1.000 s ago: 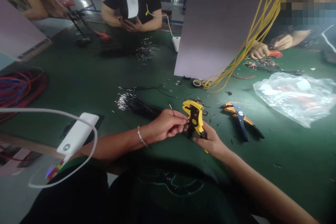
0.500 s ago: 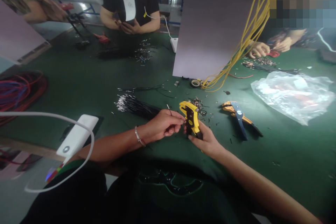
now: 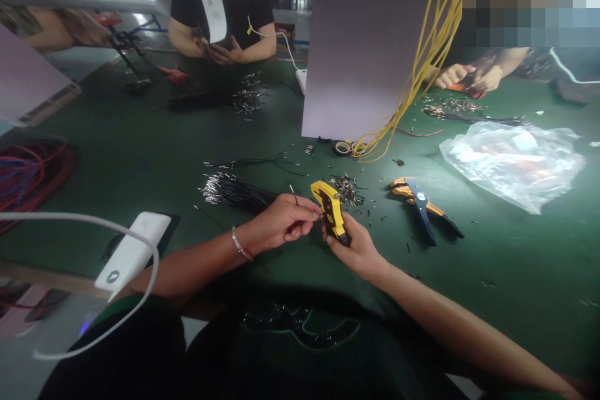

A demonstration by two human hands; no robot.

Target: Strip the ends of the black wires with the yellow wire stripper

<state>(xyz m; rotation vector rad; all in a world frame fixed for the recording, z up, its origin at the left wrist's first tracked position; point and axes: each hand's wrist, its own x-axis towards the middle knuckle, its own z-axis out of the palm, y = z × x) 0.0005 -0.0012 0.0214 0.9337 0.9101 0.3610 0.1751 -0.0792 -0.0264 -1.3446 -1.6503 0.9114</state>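
Observation:
My left hand (image 3: 289, 220) pinches a thin black wire (image 3: 294, 195), whose bare metal end sticks up above the fingers. Those fingertips meet the side of the yellow and black crimping pliers (image 3: 331, 207). Wrapped around the pliers' handles is my right hand (image 3: 359, 247), holding them upright with the yellow head at the top. The wire's other end at the pliers is too small to make out. Behind my left hand lies a bundle of black wires (image 3: 239, 192) with shiny tips. A pile of small metal terminals (image 3: 345, 189) sits just beyond the pliers.
Blue and orange wire strippers (image 3: 420, 203) lie to the right, near a clear plastic bag (image 3: 513, 159). Yellow wires (image 3: 412, 109) hang beside a grey panel (image 3: 359, 62). A white power bank (image 3: 134, 250) with a cable lies left. Co-workers' hands (image 3: 473, 80) are across the green table (image 3: 515, 250).
The whole view has shifted slightly, so things appear further left. My hands keep the same grip on wire and pliers. The co-worker's hands at the far right have moved a little.

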